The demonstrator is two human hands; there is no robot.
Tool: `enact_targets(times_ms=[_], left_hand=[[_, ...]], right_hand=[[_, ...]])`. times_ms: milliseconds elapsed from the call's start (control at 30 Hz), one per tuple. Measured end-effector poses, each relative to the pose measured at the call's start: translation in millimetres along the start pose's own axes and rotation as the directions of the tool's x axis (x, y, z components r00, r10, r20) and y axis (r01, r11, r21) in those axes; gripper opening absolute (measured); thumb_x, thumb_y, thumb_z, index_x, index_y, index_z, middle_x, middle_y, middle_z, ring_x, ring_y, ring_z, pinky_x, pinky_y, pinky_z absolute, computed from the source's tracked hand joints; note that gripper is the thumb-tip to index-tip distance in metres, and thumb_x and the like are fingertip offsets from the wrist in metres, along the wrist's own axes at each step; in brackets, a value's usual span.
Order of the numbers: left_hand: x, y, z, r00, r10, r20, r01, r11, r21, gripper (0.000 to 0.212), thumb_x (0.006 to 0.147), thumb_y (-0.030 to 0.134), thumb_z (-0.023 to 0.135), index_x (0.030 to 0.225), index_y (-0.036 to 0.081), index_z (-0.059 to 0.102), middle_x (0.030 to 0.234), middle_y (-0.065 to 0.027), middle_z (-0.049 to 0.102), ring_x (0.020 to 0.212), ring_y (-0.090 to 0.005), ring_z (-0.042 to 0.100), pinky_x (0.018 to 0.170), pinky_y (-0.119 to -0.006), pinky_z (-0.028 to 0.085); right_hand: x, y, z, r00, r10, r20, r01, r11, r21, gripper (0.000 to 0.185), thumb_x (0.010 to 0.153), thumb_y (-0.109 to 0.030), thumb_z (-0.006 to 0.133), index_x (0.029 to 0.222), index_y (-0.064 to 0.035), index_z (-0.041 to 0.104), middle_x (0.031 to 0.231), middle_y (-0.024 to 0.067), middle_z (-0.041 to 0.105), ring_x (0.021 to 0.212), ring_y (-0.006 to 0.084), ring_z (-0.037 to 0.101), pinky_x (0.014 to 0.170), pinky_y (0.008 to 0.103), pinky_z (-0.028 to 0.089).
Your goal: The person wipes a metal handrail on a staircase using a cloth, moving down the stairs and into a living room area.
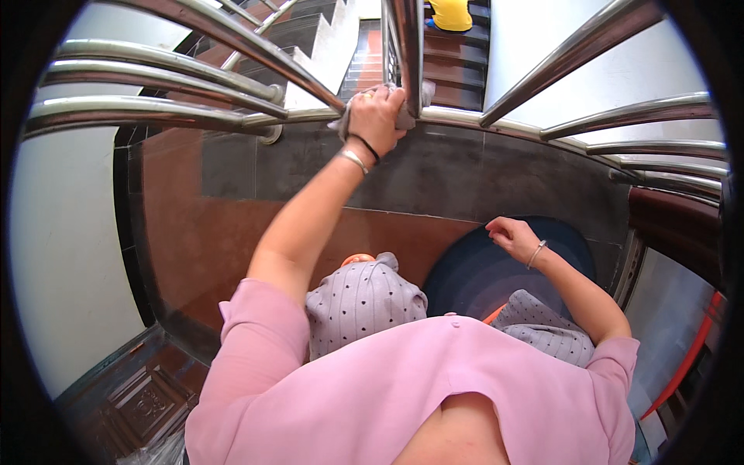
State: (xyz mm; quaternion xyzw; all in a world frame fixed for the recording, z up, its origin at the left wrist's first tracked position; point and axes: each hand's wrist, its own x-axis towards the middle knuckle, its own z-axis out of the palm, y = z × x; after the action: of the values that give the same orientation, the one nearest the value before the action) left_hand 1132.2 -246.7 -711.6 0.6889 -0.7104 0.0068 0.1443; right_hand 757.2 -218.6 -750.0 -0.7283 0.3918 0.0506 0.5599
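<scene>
My left hand grips a greyish cloth around the metal bars of a stair railing. The cloth is pressed where a slanting bar and an upright post meet the low horizontal rail. Part of the cloth is hidden under my fingers. Lower down on the right, my right hand hangs in the air with loosely bent fingers and nothing in it. Beneath it lies a dark blue rounded mat on the floor.
Beyond the railing, stairs lead down, where a person in yellow is partly visible. More curved rails run along the left. A carved dark panel is at lower left. A dark red handrail stands at right.
</scene>
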Motion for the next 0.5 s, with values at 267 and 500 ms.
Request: enact_targets(times_ms=[267,500], left_hand=[[-69.7,-5.7,6.6,0.954,-0.026,-0.3,-0.042,0.975,-0.22,0.064,0.061,0.002,0.073,0.121,0.008,0.052,0.115,-0.0174,0.055,0.109,-0.0401,0.051,0.095,-0.045,0.042],[-142.4,-18.6,-33.5,0.662,-0.59,-0.461,0.367,0.793,-0.487,0.055,0.069,0.005,0.072,0.12,0.005,0.051,0.114,-0.0171,0.059,0.108,-0.0348,0.057,0.094,-0.04,0.043]], right_hand=[[-47.6,42.3,-0.8,0.968,0.248,-0.049,-0.248,0.969,0.001,0.018,0.083,-0.006,0.06,0.099,-0.0007,0.063,0.086,0.0131,0.069,0.08,0.0225,0.068,0.073,0.0309,0.053],[-35.2,39.5,4.6,0.96,0.28,0.026,-0.278,0.96,-0.041,0.02,0.083,-0.007,0.059,0.102,0.0006,0.063,0.085,0.0125,0.069,0.079,0.0194,0.067,0.073,0.03,0.052]])
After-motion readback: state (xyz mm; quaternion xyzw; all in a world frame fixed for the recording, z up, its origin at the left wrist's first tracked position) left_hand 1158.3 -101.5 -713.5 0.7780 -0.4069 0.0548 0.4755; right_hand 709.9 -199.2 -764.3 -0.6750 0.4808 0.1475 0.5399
